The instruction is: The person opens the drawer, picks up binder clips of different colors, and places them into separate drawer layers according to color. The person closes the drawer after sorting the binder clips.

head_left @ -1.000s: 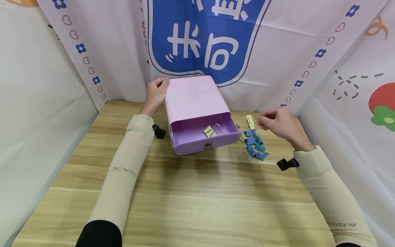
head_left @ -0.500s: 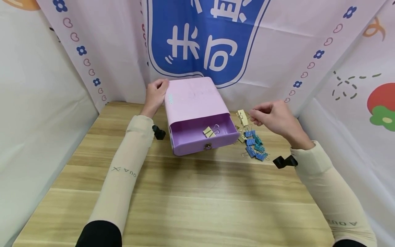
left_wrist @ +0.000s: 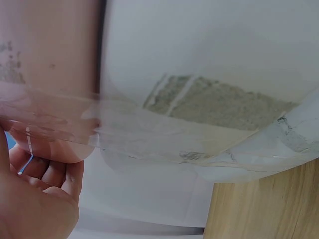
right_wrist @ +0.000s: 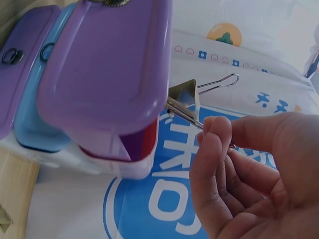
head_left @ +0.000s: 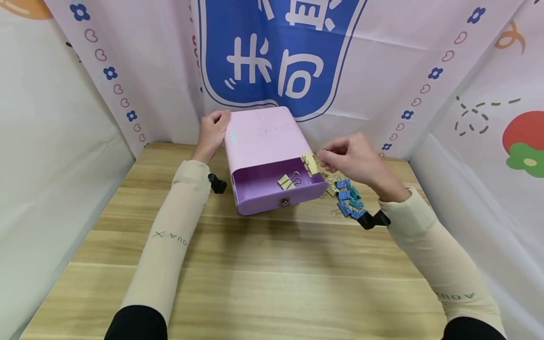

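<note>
A pink drawer box [head_left: 267, 137] stands at the back of the table, its purple top drawer [head_left: 259, 204] pulled out. One pale yellow binder clip [head_left: 286, 182] lies inside the drawer. My left hand [head_left: 212, 132] holds the box's back left corner; in the left wrist view its fingers [left_wrist: 52, 174] curl at the edge. My right hand [head_left: 354, 158] pinches another yellow binder clip [head_left: 310, 164] by its wire handle, over the drawer's right end. The right wrist view shows this clip [right_wrist: 184, 94] beside the drawer's rim, the thumb and fingertips on one handle.
Several blue and teal binder clips [head_left: 344, 194] lie in a heap on the table right of the drawer, with yellow ones [head_left: 331, 189] beside them. Lower blue [right_wrist: 37, 99] and purple drawers [right_wrist: 25, 64] are shut. A printed cloth [head_left: 361, 85] hangs behind the box.
My right hand has moved left with the yellow binder clip, from above the heap to over the drawer's right end. The left hand stays at the box's corner.
</note>
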The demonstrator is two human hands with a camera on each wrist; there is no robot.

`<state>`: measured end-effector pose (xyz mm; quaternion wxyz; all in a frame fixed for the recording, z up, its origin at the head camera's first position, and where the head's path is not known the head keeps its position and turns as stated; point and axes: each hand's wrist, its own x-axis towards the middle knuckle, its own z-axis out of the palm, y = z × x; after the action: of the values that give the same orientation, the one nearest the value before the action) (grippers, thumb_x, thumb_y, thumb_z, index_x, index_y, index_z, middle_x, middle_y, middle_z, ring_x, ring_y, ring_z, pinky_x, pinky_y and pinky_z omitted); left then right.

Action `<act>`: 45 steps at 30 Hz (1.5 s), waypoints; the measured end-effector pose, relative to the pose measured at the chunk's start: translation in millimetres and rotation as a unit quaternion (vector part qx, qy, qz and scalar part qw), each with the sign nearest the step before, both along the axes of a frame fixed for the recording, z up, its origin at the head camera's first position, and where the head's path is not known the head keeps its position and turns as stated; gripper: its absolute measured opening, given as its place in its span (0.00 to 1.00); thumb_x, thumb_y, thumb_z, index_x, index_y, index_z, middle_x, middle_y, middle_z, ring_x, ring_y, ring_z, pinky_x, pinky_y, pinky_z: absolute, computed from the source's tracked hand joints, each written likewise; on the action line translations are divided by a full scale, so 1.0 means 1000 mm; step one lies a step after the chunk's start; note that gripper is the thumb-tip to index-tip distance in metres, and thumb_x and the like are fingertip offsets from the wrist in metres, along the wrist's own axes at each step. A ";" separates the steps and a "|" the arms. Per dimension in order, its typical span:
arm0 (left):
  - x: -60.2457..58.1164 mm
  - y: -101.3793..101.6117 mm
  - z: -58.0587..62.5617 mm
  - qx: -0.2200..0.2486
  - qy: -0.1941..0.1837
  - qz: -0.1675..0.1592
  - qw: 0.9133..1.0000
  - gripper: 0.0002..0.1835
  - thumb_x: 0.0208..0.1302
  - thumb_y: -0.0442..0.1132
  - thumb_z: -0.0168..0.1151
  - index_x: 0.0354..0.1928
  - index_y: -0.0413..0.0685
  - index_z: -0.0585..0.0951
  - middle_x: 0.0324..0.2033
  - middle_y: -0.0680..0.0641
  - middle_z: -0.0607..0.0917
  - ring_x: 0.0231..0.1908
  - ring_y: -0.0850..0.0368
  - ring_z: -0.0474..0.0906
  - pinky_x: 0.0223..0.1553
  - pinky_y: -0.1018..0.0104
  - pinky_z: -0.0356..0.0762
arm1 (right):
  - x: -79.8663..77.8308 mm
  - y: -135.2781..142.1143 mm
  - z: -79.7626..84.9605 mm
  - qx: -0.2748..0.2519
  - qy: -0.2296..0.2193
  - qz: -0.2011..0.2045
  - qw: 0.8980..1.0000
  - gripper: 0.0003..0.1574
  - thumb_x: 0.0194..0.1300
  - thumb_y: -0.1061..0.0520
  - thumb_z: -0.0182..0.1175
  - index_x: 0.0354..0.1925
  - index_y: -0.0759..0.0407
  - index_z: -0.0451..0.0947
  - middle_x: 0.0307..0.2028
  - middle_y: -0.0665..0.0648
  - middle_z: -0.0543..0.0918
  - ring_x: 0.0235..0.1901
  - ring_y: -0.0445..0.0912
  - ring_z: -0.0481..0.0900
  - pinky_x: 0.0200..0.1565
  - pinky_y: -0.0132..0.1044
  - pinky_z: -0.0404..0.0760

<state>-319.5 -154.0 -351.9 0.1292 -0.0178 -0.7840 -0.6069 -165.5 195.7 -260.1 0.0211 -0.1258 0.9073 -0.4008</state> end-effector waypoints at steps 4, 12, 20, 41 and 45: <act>0.001 -0.002 -0.001 0.001 -0.003 0.004 1.000 0.25 0.79 0.56 0.55 0.58 0.42 0.86 0.40 0.53 0.84 0.39 0.62 0.76 0.42 0.71 0.73 | -0.002 -0.013 -0.001 0.002 -0.005 0.012 1.000 0.12 0.74 0.54 0.65 0.44 0.58 0.91 0.33 0.61 0.91 0.33 0.58 0.88 0.31 0.34 0.84; 0.002 -0.006 -0.003 0.006 -0.009 0.004 1.000 0.25 0.79 0.56 0.56 0.58 0.43 0.86 0.40 0.54 0.84 0.39 0.62 0.76 0.41 0.71 0.74 | -0.004 -0.036 -0.005 -0.007 -0.008 0.040 0.999 0.09 0.72 0.56 0.67 0.41 0.59 0.91 0.31 0.57 0.90 0.31 0.54 0.88 0.32 0.33 0.84; 0.002 -0.008 0.003 0.008 -0.013 0.005 1.000 0.25 0.79 0.56 0.55 0.58 0.44 0.86 0.40 0.53 0.82 0.39 0.61 0.76 0.41 0.70 0.73 | -0.006 -0.057 -0.006 0.007 0.009 0.075 0.997 0.09 0.72 0.55 0.67 0.39 0.57 0.91 0.29 0.55 0.91 0.28 0.45 0.86 0.33 0.32 0.83; 0.002 -0.003 0.006 -0.003 -0.028 -0.007 1.000 0.25 0.80 0.56 0.54 0.60 0.45 0.85 0.44 0.51 0.82 0.43 0.61 0.75 0.43 0.70 0.74 | -0.005 -0.105 -0.025 0.043 0.013 0.146 0.988 0.08 0.71 0.56 0.68 0.34 0.53 0.91 0.24 0.49 0.88 0.25 0.39 0.82 0.33 0.32 0.78; 0.004 -0.001 0.006 0.002 -0.029 -0.009 1.000 0.25 0.80 0.56 0.54 0.61 0.45 0.85 0.46 0.50 0.82 0.43 0.60 0.75 0.44 0.69 0.74 | -0.006 -0.110 -0.028 0.061 0.001 0.146 0.987 0.08 0.71 0.54 0.68 0.34 0.52 0.92 0.25 0.47 0.89 0.27 0.39 0.85 0.35 0.33 0.80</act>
<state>-315.9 -155.2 -346.3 0.1009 -0.0068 -0.7858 -0.6101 -171.4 86.1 -287.8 0.0861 -0.2557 0.9018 -0.3376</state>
